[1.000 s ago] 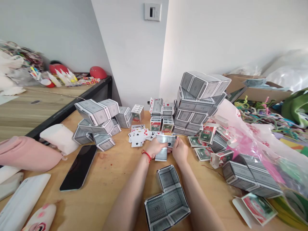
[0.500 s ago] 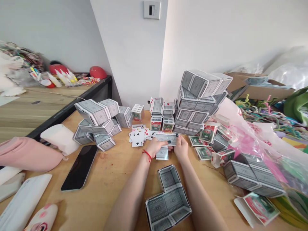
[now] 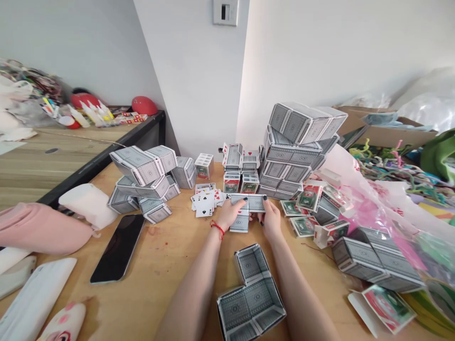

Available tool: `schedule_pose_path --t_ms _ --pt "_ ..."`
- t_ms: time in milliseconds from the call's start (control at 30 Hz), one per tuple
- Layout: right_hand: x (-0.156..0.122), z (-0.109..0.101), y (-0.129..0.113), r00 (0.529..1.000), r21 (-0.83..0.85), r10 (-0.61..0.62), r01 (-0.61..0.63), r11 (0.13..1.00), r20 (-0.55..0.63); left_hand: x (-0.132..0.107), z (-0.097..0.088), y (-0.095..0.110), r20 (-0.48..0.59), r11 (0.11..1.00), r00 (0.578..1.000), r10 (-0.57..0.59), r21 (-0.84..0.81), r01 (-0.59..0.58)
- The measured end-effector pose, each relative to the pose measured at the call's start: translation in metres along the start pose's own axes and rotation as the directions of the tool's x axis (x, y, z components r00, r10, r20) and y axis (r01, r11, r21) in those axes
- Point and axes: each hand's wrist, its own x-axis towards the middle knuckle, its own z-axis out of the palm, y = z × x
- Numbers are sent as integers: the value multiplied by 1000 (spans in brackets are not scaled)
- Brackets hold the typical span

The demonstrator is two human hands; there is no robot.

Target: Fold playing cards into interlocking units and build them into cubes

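Pinching a flat, grey-patterned, angled piece of glossy playing cards [image 3: 239, 224] with red-braceleted left hand [image 3: 226, 215] and bare right hand [image 3: 272, 220], short of the brown wooden table [image 3: 152, 270]'s far edge. Probably light, springy, slippery, easily creased; best held by opposite ends.

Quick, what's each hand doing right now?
Left hand: closed on the joined playing cards, thumb on top.
Right hand: closed on the right end of the same cards.
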Motion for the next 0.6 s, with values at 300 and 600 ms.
schedule_pose_path --t_ms 300,600 --pt "1 0 -1 993 3 -23 23 1000 113 0 -9 -4 -219 935 924 312 244 -258" --pt "-1 1 0 1000 134 -20 18 991 17 -5 -3 3 -245 862 842 481 307 -403"
